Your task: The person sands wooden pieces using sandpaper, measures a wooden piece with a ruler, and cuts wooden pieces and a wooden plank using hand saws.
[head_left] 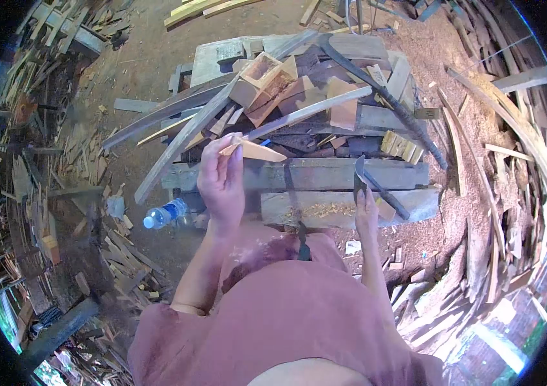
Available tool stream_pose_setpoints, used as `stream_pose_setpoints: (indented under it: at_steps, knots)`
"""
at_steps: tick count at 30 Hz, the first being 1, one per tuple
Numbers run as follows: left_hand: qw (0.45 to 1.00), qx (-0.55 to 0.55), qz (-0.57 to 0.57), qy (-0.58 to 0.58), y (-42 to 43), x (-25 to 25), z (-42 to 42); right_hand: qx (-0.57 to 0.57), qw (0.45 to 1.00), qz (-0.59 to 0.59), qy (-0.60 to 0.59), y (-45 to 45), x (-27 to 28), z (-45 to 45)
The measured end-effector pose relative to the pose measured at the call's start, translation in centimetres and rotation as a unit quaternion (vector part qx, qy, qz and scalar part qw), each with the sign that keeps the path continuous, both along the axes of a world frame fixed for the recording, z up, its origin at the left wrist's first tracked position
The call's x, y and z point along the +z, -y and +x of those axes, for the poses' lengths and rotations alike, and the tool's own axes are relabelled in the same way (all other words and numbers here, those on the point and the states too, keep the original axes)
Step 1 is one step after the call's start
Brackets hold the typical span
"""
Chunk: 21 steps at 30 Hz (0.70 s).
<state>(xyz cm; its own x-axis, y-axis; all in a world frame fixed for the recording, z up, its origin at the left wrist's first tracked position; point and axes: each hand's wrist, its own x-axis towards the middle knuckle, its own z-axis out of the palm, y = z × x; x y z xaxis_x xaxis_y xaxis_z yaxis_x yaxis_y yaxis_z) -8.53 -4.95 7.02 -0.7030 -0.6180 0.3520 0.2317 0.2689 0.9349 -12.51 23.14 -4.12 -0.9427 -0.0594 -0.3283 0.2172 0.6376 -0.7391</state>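
Note:
My left hand is raised left of centre, its fingers pinching the thick end of a pale, tapered piece of wood that points right. My right hand is closed around a tool with a dark, slightly curved blade standing upright. Beside it a dark shaft slants down to the right; whether it belongs to that tool I cannot tell. Below both hands lies a weathered plank with wood shavings on it. Between my hands, the wood piece and the blade are apart.
Past the thick beam are scrap boards, a small open wooden box and a long dark bar. A water bottle lies left of my forearm. Sawdust and long offcuts cover the ground at right.

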Motion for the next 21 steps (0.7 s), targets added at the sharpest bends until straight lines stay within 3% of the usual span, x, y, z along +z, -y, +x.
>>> stream_pose_setpoints:
  at_steps: [8, 10, 11, 14, 16, 21]
  knots:
    - [1.0, -0.004, 0.02, -0.01, 0.1, 1.9, 1.8, 0.033, 0.999, -0.035, -0.006, 3.6, 2.1, -0.2]
    - [0.998, 0.008, -0.056, 0.02, 0.6, 2.4, 1.9, 0.071, 0.992, -0.088, -0.048, 6.0, 3.1, -0.3]
    - [0.998, -0.001, -0.025, 0.058, 1.0, 1.6, 2.3, 0.095, 0.988, -0.119, -0.036, 7.4, 4.3, -0.4]
    - [0.988, 0.021, -0.086, 0.125, 1.7, 1.5, 3.2, 0.221, 0.942, -0.231, -0.101, 11.5, 7.8, -0.6]
    - [0.99, 0.007, -0.071, 0.123, 1.6, 2.1, 3.4, 0.264, 0.921, -0.259, -0.125, 13.7, 9.6, 0.1]
    - [0.99, 0.098, -0.044, 0.095, 1.7, 2.9, 3.1, 0.319, 0.873, -0.293, -0.223, 16.1, 12.9, 0.9]
